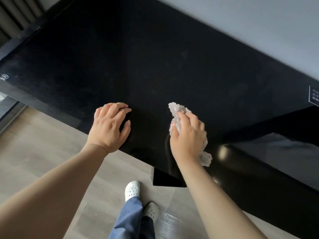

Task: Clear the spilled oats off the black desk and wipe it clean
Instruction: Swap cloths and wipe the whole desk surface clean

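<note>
The black desk fills the upper half of the head view. My right hand presses a crumpled white paper towel onto the desk near its front edge; the towel sticks out past my fingertips and below my wrist. My left hand rests on the front edge of the desk to the left, fingers curled, with nothing seen in it. I see no oat flakes on the dark surface, only faint dull smears. A few pale specks lie on the floor.
A grey wall runs behind the desk. A white label sits at the desk's right end. Grey wood floor lies below, with my feet in white shoes. A black desk leg stands beside them.
</note>
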`<state>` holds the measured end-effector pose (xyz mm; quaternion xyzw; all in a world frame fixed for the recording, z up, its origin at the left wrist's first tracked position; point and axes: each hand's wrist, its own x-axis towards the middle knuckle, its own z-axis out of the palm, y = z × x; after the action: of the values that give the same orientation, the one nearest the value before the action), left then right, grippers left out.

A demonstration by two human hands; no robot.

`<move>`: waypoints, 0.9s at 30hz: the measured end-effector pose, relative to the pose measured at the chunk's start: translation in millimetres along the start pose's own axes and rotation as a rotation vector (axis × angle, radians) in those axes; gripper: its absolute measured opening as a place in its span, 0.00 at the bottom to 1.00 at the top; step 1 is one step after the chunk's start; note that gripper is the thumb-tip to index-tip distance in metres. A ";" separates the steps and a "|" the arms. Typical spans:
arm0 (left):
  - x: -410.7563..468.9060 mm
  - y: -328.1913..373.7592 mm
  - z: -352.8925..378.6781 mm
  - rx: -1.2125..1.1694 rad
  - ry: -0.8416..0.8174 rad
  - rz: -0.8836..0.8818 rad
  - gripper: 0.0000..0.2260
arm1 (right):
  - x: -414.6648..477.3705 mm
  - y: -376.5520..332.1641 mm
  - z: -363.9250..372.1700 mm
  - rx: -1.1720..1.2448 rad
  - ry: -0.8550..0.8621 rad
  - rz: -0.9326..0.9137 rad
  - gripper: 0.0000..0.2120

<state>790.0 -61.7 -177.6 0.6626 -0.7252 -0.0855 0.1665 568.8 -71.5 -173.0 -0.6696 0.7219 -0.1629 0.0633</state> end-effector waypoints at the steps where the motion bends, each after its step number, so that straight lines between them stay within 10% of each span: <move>1: -0.7 -0.3 0.8 0.003 0.001 0.000 0.19 | -13.5 -1.5 -0.5 0.027 -0.009 -0.029 0.18; 11: -2.6 1.3 1.9 0.008 0.002 0.005 0.20 | -114.4 -14.7 -23.5 0.335 -0.202 -0.377 0.12; 21: -2.4 -2.2 -1.3 -0.088 -0.023 -0.003 0.19 | -57.4 -37.6 -10.6 0.254 -0.083 0.057 0.12; 27: 6.1 -16.4 -10.9 -0.265 -0.115 0.018 0.19 | -31.7 -52.8 -47.8 0.593 -0.345 0.291 0.08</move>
<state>808.7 -68.5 -172.3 0.6222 -0.7220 -0.2166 0.2114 606.9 -35.7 -115.3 -0.5302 0.7096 -0.2389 0.3979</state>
